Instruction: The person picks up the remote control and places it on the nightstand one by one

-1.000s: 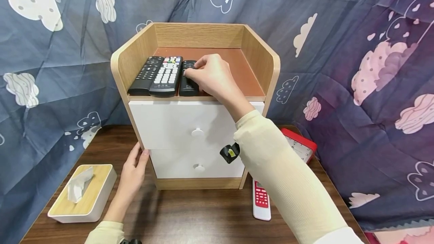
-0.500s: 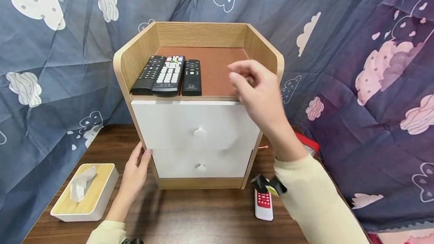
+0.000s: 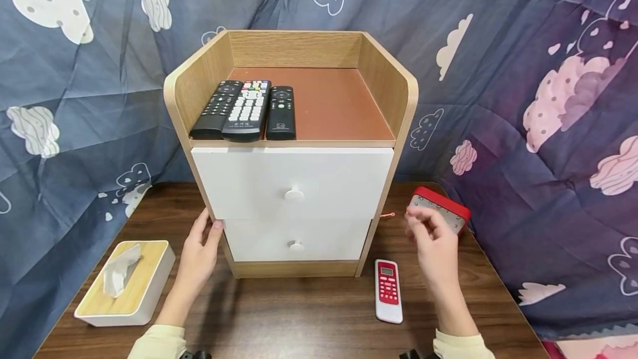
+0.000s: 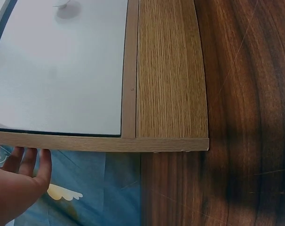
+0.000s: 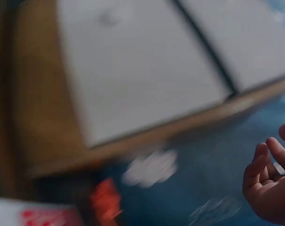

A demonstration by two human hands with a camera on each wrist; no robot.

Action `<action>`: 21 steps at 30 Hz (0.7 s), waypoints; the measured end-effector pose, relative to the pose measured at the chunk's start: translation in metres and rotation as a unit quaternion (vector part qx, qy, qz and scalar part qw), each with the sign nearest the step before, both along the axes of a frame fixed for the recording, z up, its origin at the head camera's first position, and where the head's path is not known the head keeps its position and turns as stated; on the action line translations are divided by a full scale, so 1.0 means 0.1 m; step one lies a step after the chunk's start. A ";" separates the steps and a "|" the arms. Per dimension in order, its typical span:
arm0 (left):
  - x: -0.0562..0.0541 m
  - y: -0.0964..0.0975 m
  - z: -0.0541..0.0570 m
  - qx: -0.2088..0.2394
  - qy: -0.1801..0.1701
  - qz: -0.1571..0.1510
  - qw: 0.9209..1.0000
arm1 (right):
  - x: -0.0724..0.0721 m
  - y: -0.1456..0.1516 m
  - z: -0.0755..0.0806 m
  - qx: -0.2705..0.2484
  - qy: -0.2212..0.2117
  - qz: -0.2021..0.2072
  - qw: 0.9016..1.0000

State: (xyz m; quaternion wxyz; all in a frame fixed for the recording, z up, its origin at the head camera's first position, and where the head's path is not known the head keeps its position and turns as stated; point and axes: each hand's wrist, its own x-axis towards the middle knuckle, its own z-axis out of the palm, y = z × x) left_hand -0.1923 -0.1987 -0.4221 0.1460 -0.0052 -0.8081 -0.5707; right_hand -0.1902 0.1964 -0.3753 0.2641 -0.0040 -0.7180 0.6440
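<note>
My left hand (image 3: 196, 256) rests against the left side of a small wooden cabinet (image 3: 299, 269) with two white drawers. In the left wrist view, the fingertips (image 4: 43, 160) touch the edge of its side panel. Three black remote controls lie side by side at the left of the cabinet's top: one all dark (image 3: 217, 109), one with white buttons (image 3: 247, 108) and a slimmer one (image 3: 281, 118). My right hand (image 3: 438, 248) is in the air right of the cabinet, fingers loosely bent and holding nothing. Nearest to it are a red clock (image 3: 456, 210) and a white-and-red remote control (image 3: 388, 292).
A tissue box (image 3: 127, 292) with a bamboo lid stands at the left of the dark wooden table (image 3: 299, 320). A thin orange-red strip (image 3: 387, 215) shows beside the cabinet's right side. Patterned cloth (image 3: 473, 98) hangs behind.
My right hand has left the slim black remote control and moved right and down, past the cabinet's edge to near the clock. The left hand stays at the cabinet's side.
</note>
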 end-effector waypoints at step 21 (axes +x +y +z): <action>0.00 0.00 -0.01 -0.002 0.019 0.006 1.000 | 0.02 0.38 -1.53 0.244 -0.273 0.011 0.930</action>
